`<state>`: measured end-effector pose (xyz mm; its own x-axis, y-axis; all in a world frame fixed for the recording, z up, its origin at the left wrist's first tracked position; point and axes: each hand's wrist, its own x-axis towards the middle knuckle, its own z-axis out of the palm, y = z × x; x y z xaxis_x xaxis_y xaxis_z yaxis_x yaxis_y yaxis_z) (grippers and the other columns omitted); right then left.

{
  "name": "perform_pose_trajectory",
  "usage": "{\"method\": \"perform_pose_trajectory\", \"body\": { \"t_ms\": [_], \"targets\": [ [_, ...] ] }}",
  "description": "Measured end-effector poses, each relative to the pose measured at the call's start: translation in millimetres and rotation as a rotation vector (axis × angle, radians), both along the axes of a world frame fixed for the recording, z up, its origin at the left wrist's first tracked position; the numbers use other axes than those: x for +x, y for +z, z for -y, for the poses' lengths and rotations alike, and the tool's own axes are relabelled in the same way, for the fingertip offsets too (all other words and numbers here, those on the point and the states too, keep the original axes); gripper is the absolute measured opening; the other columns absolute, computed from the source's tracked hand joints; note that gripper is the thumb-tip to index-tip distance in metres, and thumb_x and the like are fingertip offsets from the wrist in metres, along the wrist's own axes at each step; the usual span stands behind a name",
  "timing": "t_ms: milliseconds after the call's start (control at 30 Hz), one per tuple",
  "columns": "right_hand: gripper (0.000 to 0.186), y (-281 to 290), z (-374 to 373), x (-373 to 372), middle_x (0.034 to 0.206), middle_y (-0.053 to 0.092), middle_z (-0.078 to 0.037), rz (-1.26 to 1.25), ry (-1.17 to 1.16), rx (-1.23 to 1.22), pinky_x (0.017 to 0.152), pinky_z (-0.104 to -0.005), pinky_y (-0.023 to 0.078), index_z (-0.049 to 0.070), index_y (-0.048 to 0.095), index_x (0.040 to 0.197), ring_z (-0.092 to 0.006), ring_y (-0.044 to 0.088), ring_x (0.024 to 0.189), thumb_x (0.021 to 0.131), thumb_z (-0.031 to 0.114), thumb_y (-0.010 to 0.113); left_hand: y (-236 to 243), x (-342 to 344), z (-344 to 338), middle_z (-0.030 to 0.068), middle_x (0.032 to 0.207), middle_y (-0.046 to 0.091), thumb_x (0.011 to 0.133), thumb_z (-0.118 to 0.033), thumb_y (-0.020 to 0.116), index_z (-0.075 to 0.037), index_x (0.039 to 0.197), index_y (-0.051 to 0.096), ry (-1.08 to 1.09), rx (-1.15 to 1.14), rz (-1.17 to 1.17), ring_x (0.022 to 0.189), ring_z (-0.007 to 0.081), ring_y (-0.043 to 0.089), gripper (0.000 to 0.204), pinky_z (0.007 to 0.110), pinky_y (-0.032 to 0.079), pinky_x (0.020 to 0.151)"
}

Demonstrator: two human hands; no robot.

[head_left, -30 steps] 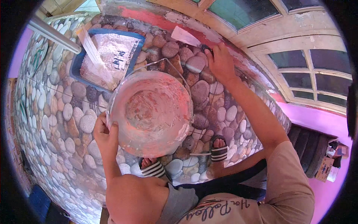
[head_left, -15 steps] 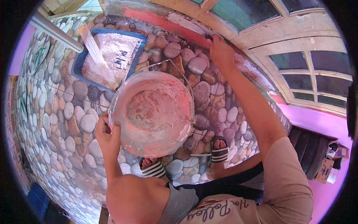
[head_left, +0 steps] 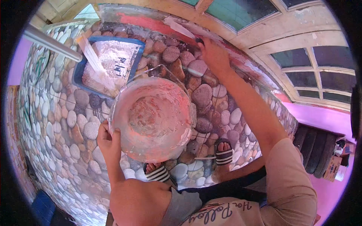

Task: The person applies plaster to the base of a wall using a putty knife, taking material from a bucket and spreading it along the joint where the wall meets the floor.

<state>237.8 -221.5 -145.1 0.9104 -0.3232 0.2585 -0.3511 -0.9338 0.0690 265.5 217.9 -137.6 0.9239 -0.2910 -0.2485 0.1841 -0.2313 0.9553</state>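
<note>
A wide, translucent bucket (head_left: 160, 120) with a thin wire handle is before me, its inside smeared with pinkish and whitish residue. My left hand (head_left: 109, 141) grips its left rim, thumb on the near side. Up and to the right, against the red-and-grey strip along the wall base (head_left: 141, 22), my right hand (head_left: 214, 56) is closed around a small dark-handled tool (head_left: 198, 40). My fingers hide most of that tool. A pale, flat strip (head_left: 179, 27) lies just beyond it; whether it is a blade or a patch on the wall, I cannot tell.
A blue tray (head_left: 78, 71) of pale powdery material stands left of the bucket, with a light flat stick (head_left: 91, 54) resting in it. A grey pole (head_left: 52, 43) juts in at upper left. Paned wooden doors (head_left: 301, 32) rise at right. Pebble-patterned flooring (head_left: 71, 116) surrounds my sandalled feet.
My right hand has moved a little left along the wall base with the tool. My left hand still holds the bucket's rim, and the view has shifted slightly.
</note>
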Motion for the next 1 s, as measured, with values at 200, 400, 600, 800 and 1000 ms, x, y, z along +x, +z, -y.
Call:
{"method": "perform_pose_trajectory", "body": {
  "t_ms": [200, 400, 600, 800, 1000],
  "targets": [
    [0.027, -5, 20, -34, 0.089, 0.066, -0.02, 0.023, -0.104, 0.075, 0.059, -0.0496, 0.052, 0.004, 0.052, 0.105, -0.0382, 0.066, 0.073, 0.097, 0.03, 0.05, 2, -4, 4, 0.0023, 0.091, 0.052, 0.082, 0.003, 0.056, -0.004, 0.081, 0.046, -0.014, -0.045, 0.029, 0.083, 0.0099, 0.045, 0.012, 0.023, 0.039, 0.08],
    [0.028, -4, 13, -64, 0.087, 0.066, -0.02, 0.119, -0.009, -0.012, 0.059, -0.0474, 0.052, 0.004, 0.053, 0.104, -0.0373, 0.066, 0.07, 0.097, 0.03, 0.051, 2, -2, 2, -0.0001, 0.086, 0.049, 0.082, 0.003, 0.056, -0.005, 0.079, 0.045, -0.001, -0.037, 0.028, 0.08, 0.0084, 0.044, 0.014, 0.023, 0.038, 0.076],
    [0.029, -1, -7, -8, 0.083, 0.066, -0.02, 0.079, -0.091, 0.215, 0.066, -0.0504, 0.052, 0.004, 0.056, 0.109, -0.04, 0.066, 0.076, 0.097, 0.029, 0.051, 6, -1, 7, 0.0014, 0.089, 0.051, 0.082, 0.003, 0.056, -0.005, 0.079, 0.045, -0.001, -0.039, 0.031, 0.08, 0.0086, 0.045, 0.014, 0.023, 0.039, 0.075],
    [0.03, -6, 7, -44, 0.085, 0.066, -0.024, 0.294, 0.021, 0.265, 0.068, -0.0538, 0.052, 0.003, 0.053, 0.106, -0.0433, 0.065, 0.076, 0.098, 0.03, 0.047, 0, -5, 1, 0.0059, 0.101, 0.058, 0.081, 0.003, 0.056, -0.003, 0.083, 0.05, 0.004, -0.032, 0.071, 0.083, 0.0106, 0.049, 0.009, 0.024, 0.041, 0.079],
    [0.032, -11, -6, -72, 0.083, 0.065, -0.026, 0.074, -0.254, 0.445, 0.072, -0.0534, 0.05, 0.002, 0.055, 0.104, -0.045, 0.064, 0.082, 0.097, 0.033, 0.049, -4, -6, -5, 0.0043, 0.093, 0.054, 0.081, 0.003, 0.056, -0.002, 0.083, 0.049, 0.042, 0.014, 0.014, 0.084, 0.0109, 0.048, 0.009, 0.025, 0.04, 0.081]
  ]
}}
